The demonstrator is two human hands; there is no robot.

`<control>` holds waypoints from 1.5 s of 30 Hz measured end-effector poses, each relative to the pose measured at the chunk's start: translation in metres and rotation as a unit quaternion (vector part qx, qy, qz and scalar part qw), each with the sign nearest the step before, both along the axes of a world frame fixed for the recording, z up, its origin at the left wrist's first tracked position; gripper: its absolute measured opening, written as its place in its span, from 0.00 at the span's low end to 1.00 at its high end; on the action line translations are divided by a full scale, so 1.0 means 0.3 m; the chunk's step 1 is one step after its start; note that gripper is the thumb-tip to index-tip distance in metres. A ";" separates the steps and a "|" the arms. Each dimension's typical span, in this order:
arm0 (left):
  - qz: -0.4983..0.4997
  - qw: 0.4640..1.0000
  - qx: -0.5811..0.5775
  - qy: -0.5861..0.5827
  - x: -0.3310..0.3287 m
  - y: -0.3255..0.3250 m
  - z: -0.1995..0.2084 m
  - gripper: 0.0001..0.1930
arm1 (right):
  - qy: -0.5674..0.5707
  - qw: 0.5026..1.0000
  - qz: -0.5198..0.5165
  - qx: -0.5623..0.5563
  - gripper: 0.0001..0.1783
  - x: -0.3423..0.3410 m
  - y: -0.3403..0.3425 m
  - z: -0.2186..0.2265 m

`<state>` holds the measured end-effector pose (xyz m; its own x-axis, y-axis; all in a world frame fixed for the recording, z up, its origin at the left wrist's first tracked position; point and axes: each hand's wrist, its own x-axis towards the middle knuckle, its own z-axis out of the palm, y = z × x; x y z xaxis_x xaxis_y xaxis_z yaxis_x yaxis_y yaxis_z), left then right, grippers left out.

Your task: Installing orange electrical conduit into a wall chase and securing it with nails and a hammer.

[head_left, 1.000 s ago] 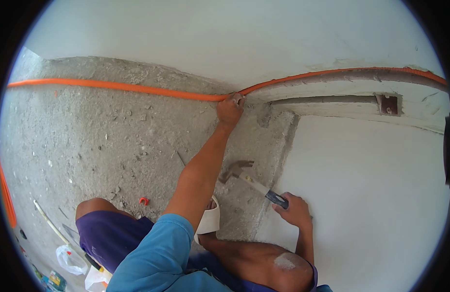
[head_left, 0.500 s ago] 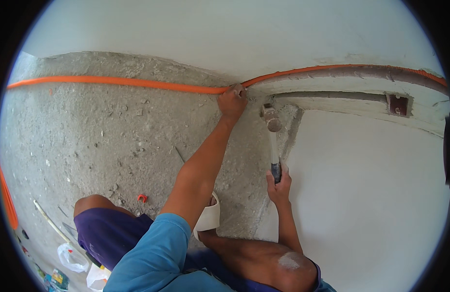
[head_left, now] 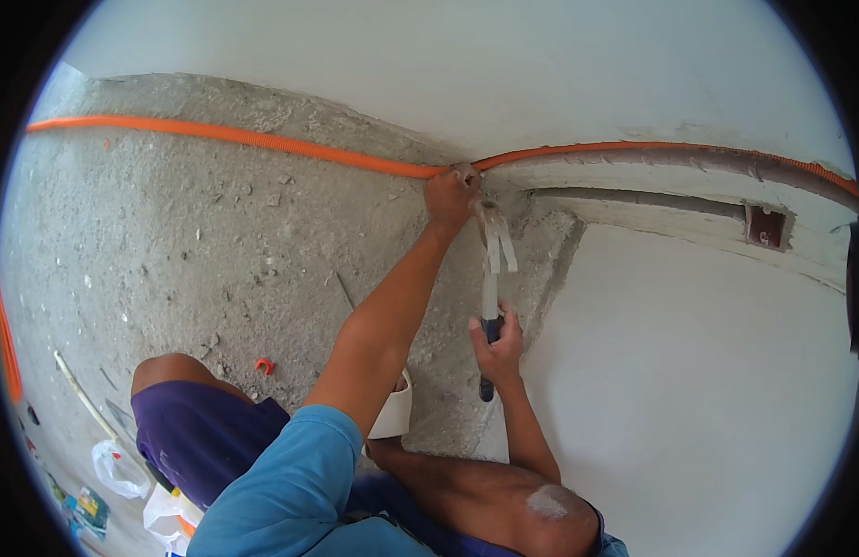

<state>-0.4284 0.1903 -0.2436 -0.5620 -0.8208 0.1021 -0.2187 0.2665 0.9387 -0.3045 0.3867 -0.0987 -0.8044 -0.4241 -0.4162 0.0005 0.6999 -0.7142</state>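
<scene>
My left hand (head_left: 452, 195) is closed at the corner where floor meets wall, its fingers against an orange corrugated conduit (head_left: 290, 145). Whether something small is also pinched there is hidden. My right hand (head_left: 500, 349) grips a claw hammer (head_left: 491, 288) by its black handle end. The hammer's pale shaft points up toward the corner. Its head is slightly blurred, close beside my left hand, with the forked claw on the near side.
A wall box (head_left: 767, 226) is set into the low wall at right, with a groove leading to it. On the rough floor lie a red clip (head_left: 264, 367) and a thin rod (head_left: 344, 290). Plastic bags (head_left: 118, 470) sit at lower left, near an orange coil (head_left: 9, 353).
The hammer has moved left and up toward my left hand and has turned, so its claw now shows instead of its round face. My left hand stays on the conduit.
</scene>
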 end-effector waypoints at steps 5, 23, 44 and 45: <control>0.011 1.000 0.007 -0.025 -0.015 -0.009 0.019 0.02 | 0.269 0.963 0.023 -0.018 0.17 -0.056 -0.020 -0.041; 0.008 0.999 -0.016 -0.038 0.001 -0.022 0.027 0.04 | 0.293 0.953 0.076 -0.020 0.19 -0.201 -0.114 -0.130; 0.002 1.000 0.007 -0.008 -0.008 -0.012 0.005 0.07 | 0.368 0.916 0.145 -0.062 0.16 -0.249 -0.038 -0.102; 0.005 1.000 0.000 -0.002 -0.007 -0.015 0.004 0.06 | 0.367 0.917 0.145 -0.062 0.16 -0.252 -0.049 -0.100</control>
<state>-0.4306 0.1858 -0.2423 -0.5548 -0.8261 0.0990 -0.2256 0.2639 0.9378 -0.3801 0.3720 -0.1286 -0.6938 -0.6723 0.2582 -0.6859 0.5076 -0.5214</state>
